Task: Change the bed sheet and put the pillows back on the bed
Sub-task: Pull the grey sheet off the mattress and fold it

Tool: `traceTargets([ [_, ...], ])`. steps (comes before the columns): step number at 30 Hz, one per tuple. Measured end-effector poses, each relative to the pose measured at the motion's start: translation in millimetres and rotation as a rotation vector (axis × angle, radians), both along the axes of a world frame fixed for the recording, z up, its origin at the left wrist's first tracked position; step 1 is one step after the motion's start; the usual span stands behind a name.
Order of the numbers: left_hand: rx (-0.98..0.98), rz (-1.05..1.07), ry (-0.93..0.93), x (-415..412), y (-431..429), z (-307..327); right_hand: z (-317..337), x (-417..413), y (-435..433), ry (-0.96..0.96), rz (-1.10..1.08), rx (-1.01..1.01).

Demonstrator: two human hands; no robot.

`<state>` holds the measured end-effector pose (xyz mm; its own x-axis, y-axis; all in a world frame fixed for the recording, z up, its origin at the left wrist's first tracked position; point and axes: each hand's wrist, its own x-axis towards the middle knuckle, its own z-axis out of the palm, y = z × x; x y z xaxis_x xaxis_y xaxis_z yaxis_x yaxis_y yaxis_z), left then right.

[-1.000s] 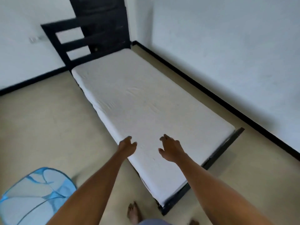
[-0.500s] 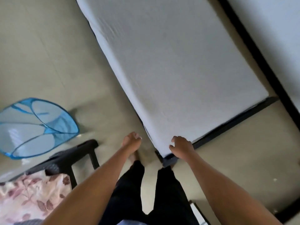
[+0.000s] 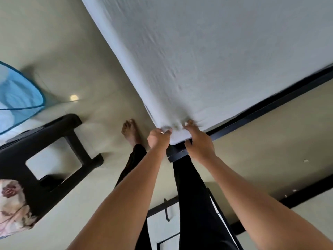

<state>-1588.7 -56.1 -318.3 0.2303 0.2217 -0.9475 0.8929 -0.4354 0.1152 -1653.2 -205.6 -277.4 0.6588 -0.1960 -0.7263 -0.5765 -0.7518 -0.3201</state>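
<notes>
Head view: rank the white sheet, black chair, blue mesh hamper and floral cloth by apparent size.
Largest: white sheet
Next: black chair
Unranked: blue mesh hamper and floral cloth look similar, and the frame edge cuts both off.

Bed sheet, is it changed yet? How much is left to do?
Barely begun. Done: no pillows lie on the visible part of the bed. In hand: the left hand and right hand grip the white sheet at the near corner, where it bunches. Left: pulling it off, spreading a fresh one, returning the pillows. The flowered cloth on the black chair may be either.
</notes>
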Motion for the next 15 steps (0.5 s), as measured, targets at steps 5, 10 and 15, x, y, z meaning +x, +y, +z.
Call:
traceTargets([
  [5,0.173,0.294,-0.084,-13,-17,-8,-9,11,-30,-0.182,-0.438,0.065],
  [10,0.254,0.13,-0.163,-18,-14,-5,-15,3,-42,-0.158,-0.552,0.112],
  [15,0.159,0.046,-0.102,-12,0,9,-1,-17,-45,-0.152,-0.598,0.104],
])
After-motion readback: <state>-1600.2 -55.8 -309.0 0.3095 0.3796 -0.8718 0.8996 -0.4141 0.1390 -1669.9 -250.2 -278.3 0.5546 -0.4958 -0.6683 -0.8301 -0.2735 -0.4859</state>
